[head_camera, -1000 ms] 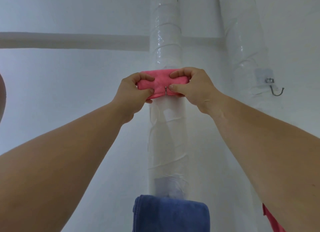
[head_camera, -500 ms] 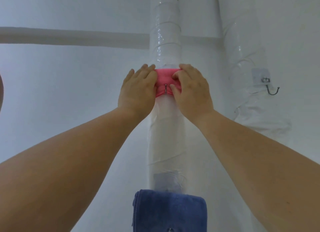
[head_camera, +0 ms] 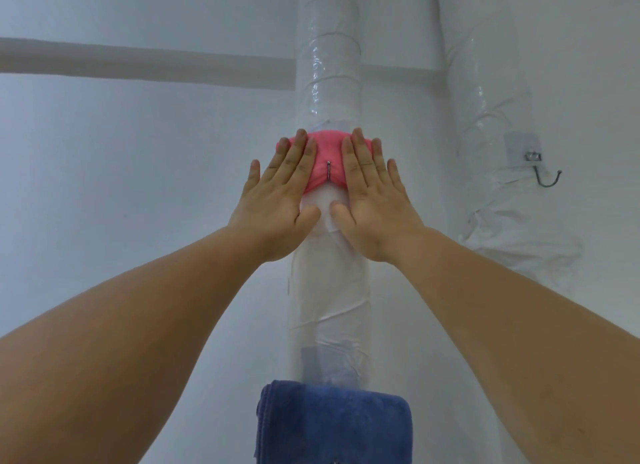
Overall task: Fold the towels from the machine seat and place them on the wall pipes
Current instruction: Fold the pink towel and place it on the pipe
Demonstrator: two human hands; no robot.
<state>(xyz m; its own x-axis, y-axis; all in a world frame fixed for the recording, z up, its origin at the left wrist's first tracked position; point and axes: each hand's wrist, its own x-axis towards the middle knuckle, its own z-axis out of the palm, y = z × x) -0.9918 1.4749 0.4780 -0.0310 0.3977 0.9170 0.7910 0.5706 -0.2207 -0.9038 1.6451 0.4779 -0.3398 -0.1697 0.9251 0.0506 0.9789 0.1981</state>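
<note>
White wall filling the view. Against it, middle pipe, upright, wrapped in clear film, running top to bottom. Right pipe beside it, also wrapped, with loose white wrap bunched lower down. Thin pipe crossing level from the left, passing behind the middle pipe. Two bare forearms reaching up from the lower corners.

Blue towel, folded, low on the middle pipe, cut off by the bottom edge.

Left hand released, fingers straight and pressed flat: fingertips on the left part of the pink towel, palm at the pipe's left side. Right hand likewise released and flat, fingers over the towel's right part, palm on the pipe. Thumbs on the pipe just under the towel, near each other but apart.

Pink towel folded small, high on the middle pipe, well above the blue one, between the two hands.

Wire hook on a pad stuck to the right pipe. Small metal prong upright at the pink towel's middle, between the index fingers.
</note>
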